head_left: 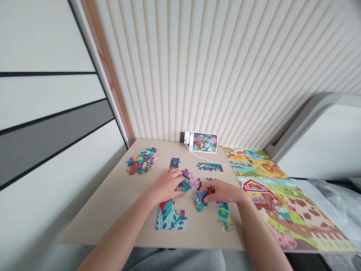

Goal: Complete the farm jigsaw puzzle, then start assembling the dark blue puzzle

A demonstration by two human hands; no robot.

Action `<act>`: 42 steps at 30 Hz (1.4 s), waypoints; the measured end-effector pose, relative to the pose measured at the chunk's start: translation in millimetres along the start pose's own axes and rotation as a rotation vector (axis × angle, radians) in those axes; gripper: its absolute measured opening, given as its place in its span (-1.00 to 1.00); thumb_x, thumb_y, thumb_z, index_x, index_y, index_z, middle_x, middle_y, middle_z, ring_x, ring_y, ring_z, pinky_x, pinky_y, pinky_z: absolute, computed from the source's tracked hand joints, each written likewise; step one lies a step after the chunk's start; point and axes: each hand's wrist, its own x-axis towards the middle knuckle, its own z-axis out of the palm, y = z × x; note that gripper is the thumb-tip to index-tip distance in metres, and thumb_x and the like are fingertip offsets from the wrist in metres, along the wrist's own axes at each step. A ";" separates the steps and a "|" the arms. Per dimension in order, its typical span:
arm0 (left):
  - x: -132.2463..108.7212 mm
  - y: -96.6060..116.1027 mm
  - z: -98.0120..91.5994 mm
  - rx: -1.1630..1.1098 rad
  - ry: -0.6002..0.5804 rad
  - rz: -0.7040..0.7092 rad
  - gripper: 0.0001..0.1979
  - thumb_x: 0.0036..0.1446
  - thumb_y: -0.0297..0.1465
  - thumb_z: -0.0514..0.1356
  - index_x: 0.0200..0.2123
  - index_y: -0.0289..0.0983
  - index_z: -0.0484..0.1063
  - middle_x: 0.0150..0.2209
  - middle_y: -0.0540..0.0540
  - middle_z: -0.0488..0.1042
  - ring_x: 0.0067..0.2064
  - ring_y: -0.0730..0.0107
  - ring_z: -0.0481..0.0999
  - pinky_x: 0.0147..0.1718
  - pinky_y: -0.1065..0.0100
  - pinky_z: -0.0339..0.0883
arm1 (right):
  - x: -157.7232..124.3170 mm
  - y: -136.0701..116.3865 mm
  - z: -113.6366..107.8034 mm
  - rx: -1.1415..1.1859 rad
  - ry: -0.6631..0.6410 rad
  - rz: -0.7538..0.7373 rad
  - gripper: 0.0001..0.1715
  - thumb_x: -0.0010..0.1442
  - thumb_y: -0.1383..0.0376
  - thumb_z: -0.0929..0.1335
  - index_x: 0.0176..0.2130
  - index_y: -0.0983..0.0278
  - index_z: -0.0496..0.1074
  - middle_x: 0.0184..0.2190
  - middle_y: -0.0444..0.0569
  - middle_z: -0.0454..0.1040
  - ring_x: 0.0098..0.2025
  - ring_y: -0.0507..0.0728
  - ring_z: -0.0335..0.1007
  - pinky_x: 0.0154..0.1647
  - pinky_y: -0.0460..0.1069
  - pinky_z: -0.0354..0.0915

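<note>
My right hand point(220, 191) pinches a blue and teal puzzle piece point(199, 203) between thumb and fingers, just above the table. My left hand point(167, 184) lies with its fingers apart over the middle of the puzzle, its fingertips and thumb beside a dark blue puzzle piece point(185, 186). Purple and pink pieces point(194, 182) lie between the two hands. Nearest me on the left is a joined teal leaf-patterned section point(172, 219), partly under my left wrist. A joined green and yellow strip point(225, 217) lies below my right hand.
A heap of loose pieces point(142, 162) lies at the table's left. Towards the back are a dark blue piece point(175, 163) and a joined strip point(210, 167). A picture card point(204, 142) leans by a white charger point(187, 137), its cable point(208, 160) running right across animal puzzles point(293, 214).
</note>
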 end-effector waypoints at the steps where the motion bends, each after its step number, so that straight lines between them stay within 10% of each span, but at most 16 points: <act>1: -0.2 0.2 1.2 -0.013 -0.002 -0.006 -0.50 0.07 -0.09 0.40 0.03 -0.16 0.49 -0.01 -0.13 0.47 0.07 0.06 0.41 0.09 0.12 0.23 | 0.6 1.3 -0.5 -0.033 0.021 -0.010 -0.53 0.09 0.04 0.51 -0.06 0.24 0.59 -0.36 -0.10 0.53 -0.41 0.03 0.30 -0.42 -0.10 0.22; 21: 5.2 10.5 9.2 -0.214 0.048 -0.092 -0.40 -0.09 -0.23 0.51 -0.06 -0.19 0.29 -0.10 -0.10 0.50 -0.04 0.04 0.49 -0.06 0.16 0.28 | 12.3 0.1 4.3 -0.102 0.310 -0.093 -0.56 0.24 0.02 0.40 -0.01 0.21 0.60 -0.54 -0.19 0.34 -0.50 0.01 0.15 -0.47 -0.08 0.08; 27: 11.6 20.8 17.8 -0.554 0.082 -0.222 -0.56 0.11 -0.41 0.35 0.01 -0.15 0.27 -0.33 0.05 0.45 -0.29 0.28 0.51 -0.32 0.36 0.27 | 15.9 -9.0 15.3 -0.114 0.297 -0.092 -0.55 0.27 -0.02 0.38 -0.03 0.20 0.61 -0.49 -0.16 0.45 -0.50 0.02 0.22 -0.49 -0.08 0.13; 42: 17.0 27.0 21.6 -1.213 0.174 -0.261 -0.64 0.32 -0.10 0.15 0.02 -0.21 0.36 -0.29 -0.01 0.40 -0.31 0.39 0.48 -0.37 0.40 0.42 | 17.9 -21.3 17.7 -0.030 0.440 -0.201 -0.52 0.34 -0.06 0.30 -0.14 0.26 0.57 -0.33 -0.06 0.54 -0.37 0.06 0.35 -0.36 -0.05 0.25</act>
